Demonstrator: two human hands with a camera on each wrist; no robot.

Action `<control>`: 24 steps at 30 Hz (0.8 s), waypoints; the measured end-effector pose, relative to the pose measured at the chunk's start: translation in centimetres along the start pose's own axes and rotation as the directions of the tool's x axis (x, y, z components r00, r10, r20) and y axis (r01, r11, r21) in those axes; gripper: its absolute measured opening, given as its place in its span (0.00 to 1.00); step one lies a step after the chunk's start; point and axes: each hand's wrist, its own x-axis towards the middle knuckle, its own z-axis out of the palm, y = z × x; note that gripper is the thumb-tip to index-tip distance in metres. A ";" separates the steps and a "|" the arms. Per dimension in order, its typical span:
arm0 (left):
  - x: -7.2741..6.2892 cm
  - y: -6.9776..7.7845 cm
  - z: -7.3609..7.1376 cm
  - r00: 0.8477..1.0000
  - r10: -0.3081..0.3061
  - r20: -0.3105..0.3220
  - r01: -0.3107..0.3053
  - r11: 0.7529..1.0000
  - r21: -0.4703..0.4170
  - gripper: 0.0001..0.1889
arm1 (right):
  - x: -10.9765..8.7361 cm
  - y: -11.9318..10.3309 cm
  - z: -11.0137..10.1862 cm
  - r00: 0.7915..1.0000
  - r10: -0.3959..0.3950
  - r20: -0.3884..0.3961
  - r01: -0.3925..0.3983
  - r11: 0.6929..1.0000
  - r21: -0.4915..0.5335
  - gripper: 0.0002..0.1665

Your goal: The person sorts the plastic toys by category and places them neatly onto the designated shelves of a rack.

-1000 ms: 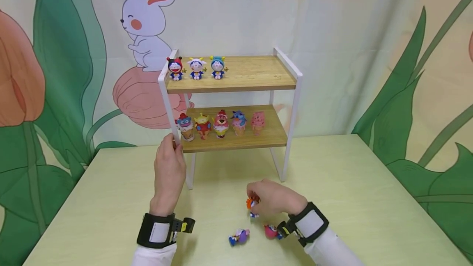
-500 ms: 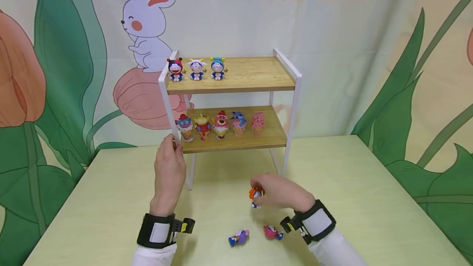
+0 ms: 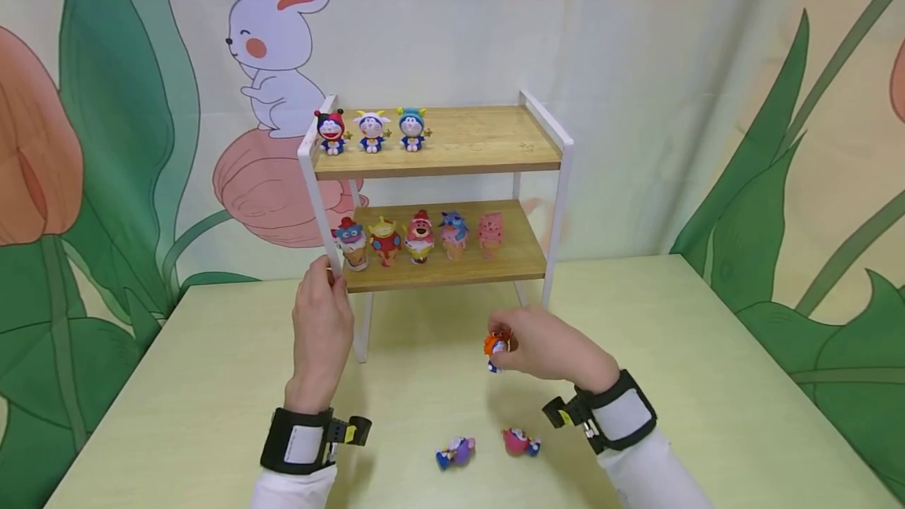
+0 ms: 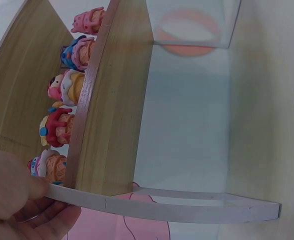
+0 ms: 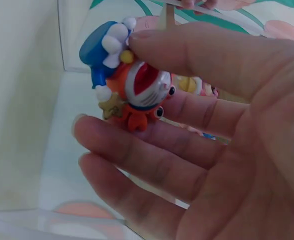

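My right hand (image 3: 555, 342) pinches a small figurine (image 3: 497, 348) with an orange hood and a blue cape, held above the table in front of the shelf. In the right wrist view the figurine (image 5: 137, 82) lies between thumb and fingers, its face, blue base and gold star showing. My left hand (image 3: 321, 324) grips the white left upright of the two-tier shelf (image 3: 452, 277); the left wrist view has its thumb and fingers around that white frame (image 4: 172, 207). On the top tier three blue-caped figurines (image 3: 371, 132) stand in a row at the left.
Several ice-cream-cone figurines (image 3: 419, 238) stand along the lower tier. On the table in front lie a purple-headed figurine (image 3: 457, 452) and a pink-headed figurine (image 3: 519, 442). A printed curtain (image 3: 636, 100) hangs behind the shelf.
My right hand has lifted the orange-hooded figurine from the table and moved it forward and slightly right, towards the shelf. My left hand has kept its grip on the upright.
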 end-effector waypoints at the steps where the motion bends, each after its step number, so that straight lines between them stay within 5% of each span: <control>1: 0.0 0.0 0.0 1.000 0.004 -0.002 -0.004 1.000 0.000 0.16 | 0.0 0.0 -0.2 1.000 0.001 -0.010 -0.001 1.000 -0.005 0.10; 13: 0.1 -0.1 0.0 1.000 0.022 -0.009 -0.022 1.000 -0.006 0.16 | 0.0 -0.6 -3.8 0.996 0.035 -0.079 -0.033 0.999 0.021 0.12; 24: 0.0 -0.1 -0.1 1.000 0.015 -0.006 -0.015 1.000 -0.007 0.16 | 0.4 -2.2 -7.2 0.981 -0.051 -0.188 0.043 0.998 -0.045 0.11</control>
